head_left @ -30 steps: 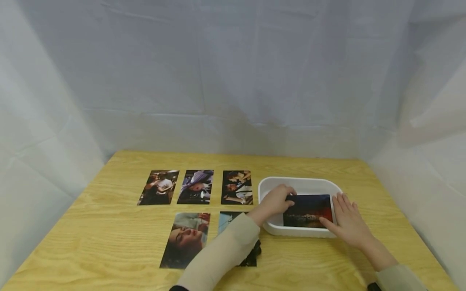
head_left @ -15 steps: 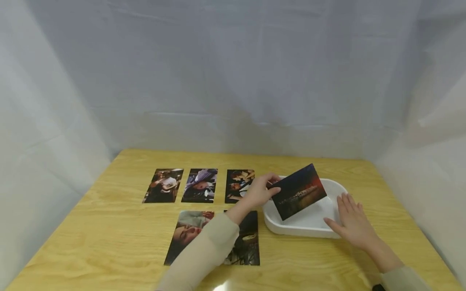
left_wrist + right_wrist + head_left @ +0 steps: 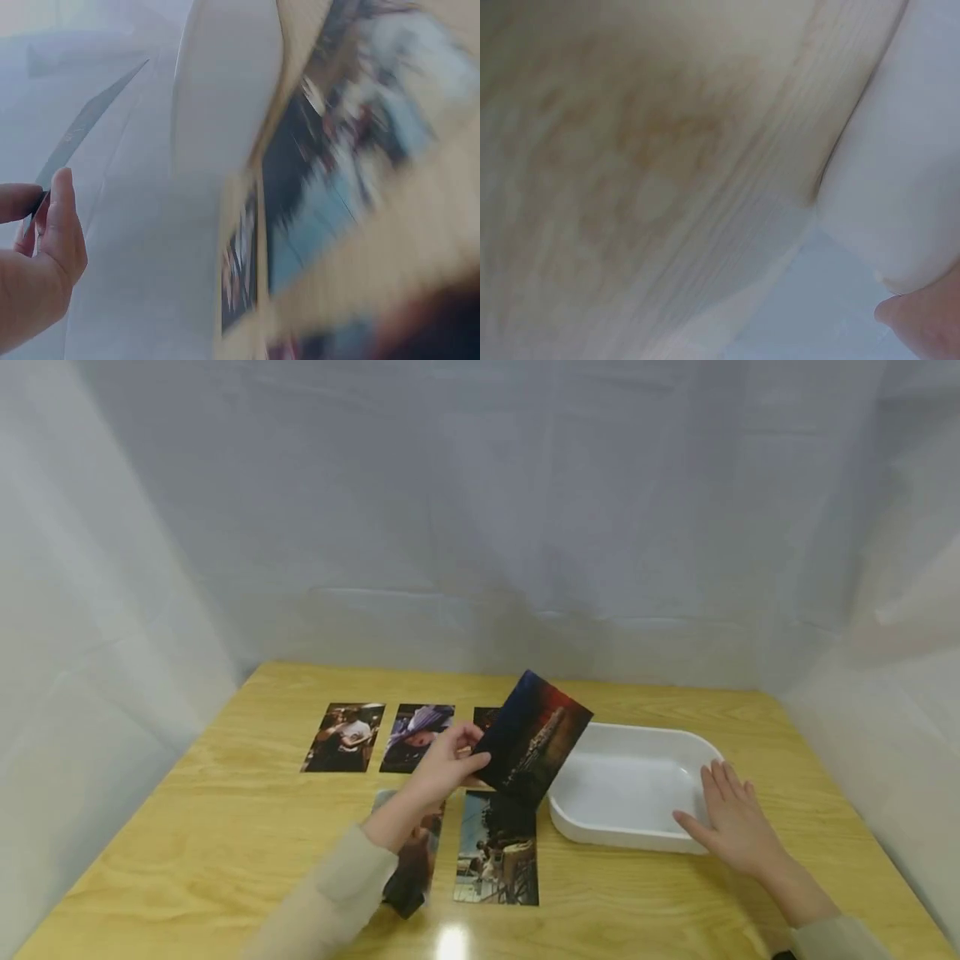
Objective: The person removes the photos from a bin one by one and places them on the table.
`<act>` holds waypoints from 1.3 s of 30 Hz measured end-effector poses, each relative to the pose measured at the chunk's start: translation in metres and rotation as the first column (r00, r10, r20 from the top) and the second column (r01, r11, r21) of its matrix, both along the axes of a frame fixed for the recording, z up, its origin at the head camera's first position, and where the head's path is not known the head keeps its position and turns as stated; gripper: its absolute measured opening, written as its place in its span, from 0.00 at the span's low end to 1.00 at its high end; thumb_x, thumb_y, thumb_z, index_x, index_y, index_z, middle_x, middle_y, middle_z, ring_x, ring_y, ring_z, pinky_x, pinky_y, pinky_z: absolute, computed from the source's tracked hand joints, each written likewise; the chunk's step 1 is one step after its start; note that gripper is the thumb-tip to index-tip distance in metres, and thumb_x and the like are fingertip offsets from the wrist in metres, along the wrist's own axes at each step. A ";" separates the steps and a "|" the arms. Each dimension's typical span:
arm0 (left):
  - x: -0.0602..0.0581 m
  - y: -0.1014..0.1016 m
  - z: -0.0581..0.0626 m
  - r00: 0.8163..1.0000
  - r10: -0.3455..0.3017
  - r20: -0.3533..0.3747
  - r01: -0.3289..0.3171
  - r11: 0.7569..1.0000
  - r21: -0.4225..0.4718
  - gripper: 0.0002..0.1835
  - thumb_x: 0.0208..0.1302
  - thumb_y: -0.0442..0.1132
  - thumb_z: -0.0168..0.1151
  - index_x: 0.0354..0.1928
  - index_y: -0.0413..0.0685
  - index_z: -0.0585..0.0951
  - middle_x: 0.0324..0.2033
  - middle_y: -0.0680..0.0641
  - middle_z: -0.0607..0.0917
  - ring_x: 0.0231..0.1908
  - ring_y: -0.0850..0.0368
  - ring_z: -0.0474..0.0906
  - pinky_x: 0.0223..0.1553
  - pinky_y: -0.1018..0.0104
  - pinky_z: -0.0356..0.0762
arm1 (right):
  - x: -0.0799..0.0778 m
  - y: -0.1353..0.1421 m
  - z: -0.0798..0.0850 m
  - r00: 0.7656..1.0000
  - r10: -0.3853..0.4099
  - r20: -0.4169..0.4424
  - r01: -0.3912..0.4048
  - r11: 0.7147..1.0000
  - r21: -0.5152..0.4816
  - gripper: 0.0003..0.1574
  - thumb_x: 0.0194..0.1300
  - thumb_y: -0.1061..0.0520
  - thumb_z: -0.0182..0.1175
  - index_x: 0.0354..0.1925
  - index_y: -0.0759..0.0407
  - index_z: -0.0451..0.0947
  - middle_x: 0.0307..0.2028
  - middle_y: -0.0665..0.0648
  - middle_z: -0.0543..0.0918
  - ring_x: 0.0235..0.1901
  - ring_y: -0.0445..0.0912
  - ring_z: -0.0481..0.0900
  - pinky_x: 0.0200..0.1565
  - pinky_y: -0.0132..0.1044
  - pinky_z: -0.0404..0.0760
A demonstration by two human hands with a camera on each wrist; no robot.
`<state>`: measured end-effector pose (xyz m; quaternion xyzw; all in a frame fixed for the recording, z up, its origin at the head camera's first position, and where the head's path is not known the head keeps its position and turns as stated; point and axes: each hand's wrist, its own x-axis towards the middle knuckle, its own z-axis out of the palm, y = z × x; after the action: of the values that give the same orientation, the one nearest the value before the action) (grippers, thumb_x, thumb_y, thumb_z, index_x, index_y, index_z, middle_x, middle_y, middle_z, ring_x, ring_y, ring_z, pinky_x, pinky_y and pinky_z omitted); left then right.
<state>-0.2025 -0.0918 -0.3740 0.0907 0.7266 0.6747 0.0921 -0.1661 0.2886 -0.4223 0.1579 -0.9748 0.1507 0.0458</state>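
Note:
My left hand (image 3: 442, 767) pinches a dark photo print (image 3: 536, 739) with a red and blue night scene by its left edge, between thumb and fingers. The print is raised and tilted, overlapping the left end of a white tray (image 3: 637, 840) in the head view. Seen from the left wrist, the same photo print (image 3: 90, 112) is nearly edge-on above the thumb and fingertips. My right hand (image 3: 738, 822) rests at the tray's right rim with its fingers straight. Only a fingertip (image 3: 922, 319) of it shows beside the tray in the right wrist view.
Two photos, one of a couple (image 3: 343, 739) and one with purple cloth (image 3: 417, 735), lie in the back row; a third (image 3: 486, 717) is mostly covered. In front lie a street-scene photo (image 3: 495, 852) and a portrait (image 3: 423, 852) partly under my left arm. White cloth (image 3: 480, 527) hangs behind the table.
My left hand has lifted the dark photo print out of the white tray and carried it left, turning it on the way. My right hand has stayed at the tray's right rim.

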 end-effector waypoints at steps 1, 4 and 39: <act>0.004 -0.010 -0.001 1.000 0.018 0.007 -0.018 1.000 0.005 0.11 0.59 0.24 0.52 0.42 0.36 0.65 0.38 0.40 0.72 0.33 0.53 0.75 0.29 0.54 0.77 | 0.000 0.000 0.000 1.000 0.000 -0.001 0.000 1.000 0.000 0.52 0.63 0.40 0.47 0.59 0.84 0.44 0.60 0.81 0.43 0.62 0.66 0.34 0.57 0.60 0.34; 0.018 -0.044 -0.004 0.997 0.075 -0.003 -0.075 0.997 -0.020 0.11 0.58 0.24 0.52 0.42 0.34 0.63 0.38 0.40 0.71 0.30 0.55 0.74 0.27 0.53 0.77 | 0.001 0.000 0.000 1.000 0.001 -0.001 -0.001 1.000 0.002 0.52 0.63 0.40 0.47 0.59 0.84 0.44 0.60 0.81 0.43 0.62 0.66 0.33 0.57 0.60 0.34; 0.104 -0.227 -0.030 0.972 0.224 -0.068 -0.175 0.503 -0.846 0.15 0.50 0.35 0.63 0.30 0.29 0.69 0.25 0.43 0.75 0.28 0.48 0.73 0.31 0.55 0.71 | 0.001 0.001 -0.005 0.999 0.014 -0.036 -0.014 1.000 0.001 0.52 0.62 0.41 0.48 0.59 0.85 0.44 0.59 0.82 0.44 0.61 0.67 0.36 0.58 0.58 0.30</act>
<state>-0.0987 -0.3186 -0.4037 -0.0668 0.9650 0.2453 0.0645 -0.1648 0.2894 -0.4275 0.1674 -0.9727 0.1479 0.0624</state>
